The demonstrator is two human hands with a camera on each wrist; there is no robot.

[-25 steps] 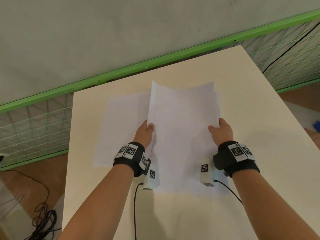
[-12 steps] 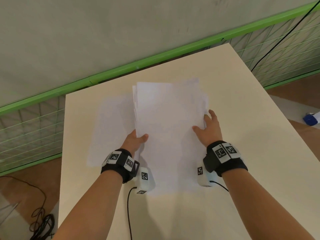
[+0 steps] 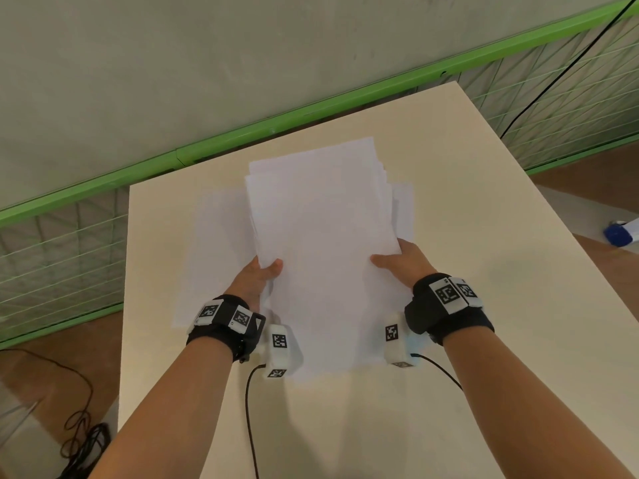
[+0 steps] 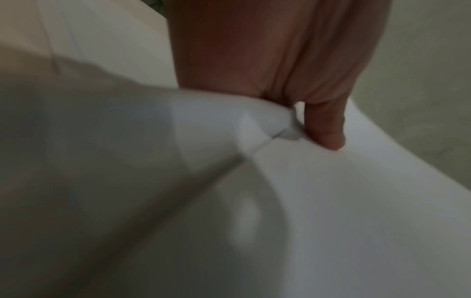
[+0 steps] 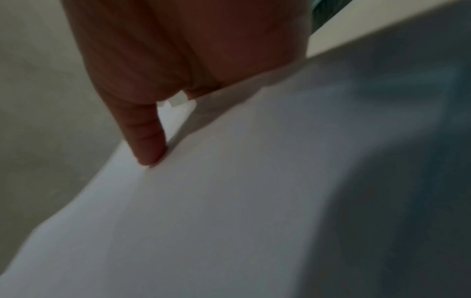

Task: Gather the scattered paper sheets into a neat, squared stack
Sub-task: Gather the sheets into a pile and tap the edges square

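A stack of white paper sheets (image 3: 321, 229) is held above the cream table (image 3: 484, 305), its far edges ragged and unaligned. My left hand (image 3: 257, 276) grips the stack's left edge, thumb on top and fingers hidden beneath. My right hand (image 3: 403, 262) grips the right edge the same way. The left wrist view shows the thumb (image 4: 326, 129) pressing down on the paper (image 4: 331, 201). In the right wrist view the thumb (image 5: 145, 137) lies on the top sheet (image 5: 229, 201). One more sheet (image 3: 218, 250) lies flat on the table to the left under the stack.
A green rail (image 3: 311, 119) with wire mesh runs behind the table's far edge. Black cables (image 3: 83, 437) lie on the brown floor at the left. A blue and white object (image 3: 619, 233) sits on the floor at the right. Wrist cables (image 3: 250, 426) trail over the table's near part.
The stack has swung from tilted on edge to nearly flat facing up. Both hands have taken the side edges with thumbs on top, and the sheets have drawn closer together.
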